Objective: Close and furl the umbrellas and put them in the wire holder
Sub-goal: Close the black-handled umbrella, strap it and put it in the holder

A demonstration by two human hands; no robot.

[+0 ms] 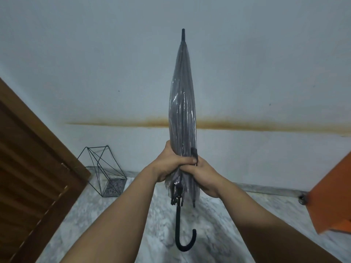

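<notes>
Left hand (168, 164): clenched around the lower part of the umbrella (182, 111) from the left, the forearm stretched forward.
Right hand (202, 175): closed on the same bundle from the right, just below the left hand and touching it; the thumb is pressed by the black strap (194, 153).
Umbrella: closed, held upright in front of the wall (95, 63), tip up, well apart from the wire holder (103, 169).
Hidden: the canopy's lower folds are covered by both hands; whether the strap is fastened cannot be told.
Cut off: an orange object (334, 196) is cropped by the right edge.
Materials: clear crinkled plastic canopy, black hooked handle (185, 242), thin black geometric wire, marbled floor (95, 215), wooden door (28, 168).
</notes>
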